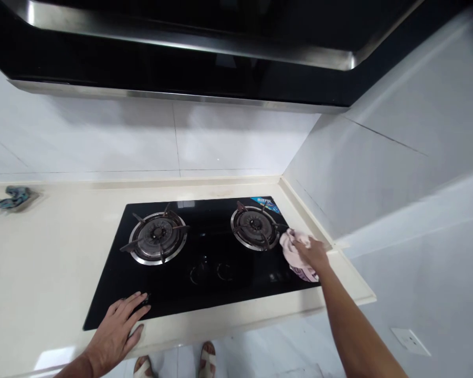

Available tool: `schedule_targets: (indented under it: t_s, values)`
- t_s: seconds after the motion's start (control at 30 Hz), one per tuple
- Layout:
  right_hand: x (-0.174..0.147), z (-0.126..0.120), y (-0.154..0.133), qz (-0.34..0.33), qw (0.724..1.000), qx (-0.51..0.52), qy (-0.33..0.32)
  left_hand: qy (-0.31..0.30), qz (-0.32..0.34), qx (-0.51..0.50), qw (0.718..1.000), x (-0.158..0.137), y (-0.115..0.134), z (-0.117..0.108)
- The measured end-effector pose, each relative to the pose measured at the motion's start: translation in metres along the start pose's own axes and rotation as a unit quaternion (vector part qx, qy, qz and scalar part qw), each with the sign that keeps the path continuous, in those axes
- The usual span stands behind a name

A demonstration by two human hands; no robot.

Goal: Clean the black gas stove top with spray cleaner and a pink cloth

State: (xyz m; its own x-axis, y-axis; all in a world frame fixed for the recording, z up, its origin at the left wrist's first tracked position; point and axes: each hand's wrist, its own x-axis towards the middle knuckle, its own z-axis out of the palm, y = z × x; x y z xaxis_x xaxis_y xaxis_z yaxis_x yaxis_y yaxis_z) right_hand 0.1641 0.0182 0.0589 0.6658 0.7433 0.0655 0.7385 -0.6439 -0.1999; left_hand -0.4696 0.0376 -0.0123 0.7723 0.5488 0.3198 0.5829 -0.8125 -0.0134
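A black glass gas stove (216, 247) with two burners is set into the pale countertop. My right hand (313, 252) presses a bunched pale pink cloth (297, 252) onto the stove's right edge, beside the right burner (255, 224); part of the cloth reaches toward the counter. My left hand (120, 323) rests flat with its fingers stretched out over the front left edge of the stove, holding nothing. Behind it stands the left burner (157, 233) with its pan support. At the back right corner of the glass is a blue sticker (265, 203).
A black range hood (181, 73) with a metal rim hangs above the stove. A crumpled dark blue cloth (13, 198) lies on the countertop (55, 247) at the far left. The tiled wall (378, 184) closes in on the right, with a socket (410, 341) low down.
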Motion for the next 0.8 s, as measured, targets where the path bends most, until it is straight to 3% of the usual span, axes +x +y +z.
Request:
schedule_targets:
  t_s: [0.07,0.13,0.27,0.37,0.47,0.57,0.63,0.67,0.73,0.8]
  values:
    - [0.004,0.013,-0.014,0.037,0.999,-0.013,-0.017,-0.001,0.002,0.002,1.0,0.001,-0.001,-0.001]
    - [-0.012,0.026,-0.022,0.048,0.998,-0.025,-0.03,0.002,0.006,0.003,1.0,0.003,0.0,-0.002]
    - [-0.098,0.045,-0.038,-0.035,0.998,-0.029,-0.039,-0.002,0.001,-0.011,1.0,0.009,0.004,-0.008]
    - [-0.177,0.051,-0.077,-0.139,0.987,0.005,-0.08,-0.013,-0.009,-0.026,1.0,0.011,0.007,-0.013]
    - [-0.239,0.052,-0.133,-0.254,0.944,0.113,-0.176,-0.02,-0.014,-0.03,0.999,0.012,0.012,-0.015]
    - [-0.268,0.044,-0.163,-0.318,0.866,0.301,-0.242,-0.019,-0.044,-0.037,0.998,0.014,0.023,-0.017]
    - [-0.265,0.032,-0.151,-0.271,0.838,0.394,-0.262,-0.01,-0.1,-0.057,0.993,0.018,0.035,-0.019]
    - [-0.257,0.024,-0.135,-0.227,0.843,0.412,-0.261,-0.003,-0.132,-0.072,0.989,0.02,0.042,-0.02]
    - [-0.228,0.01,-0.091,-0.123,0.89,0.374,-0.23,0.013,-0.189,-0.107,0.976,0.028,0.054,-0.021]
    - [-0.19,0.001,-0.043,0.008,0.953,0.267,-0.144,0.034,-0.236,-0.144,0.96,0.035,0.065,-0.021]
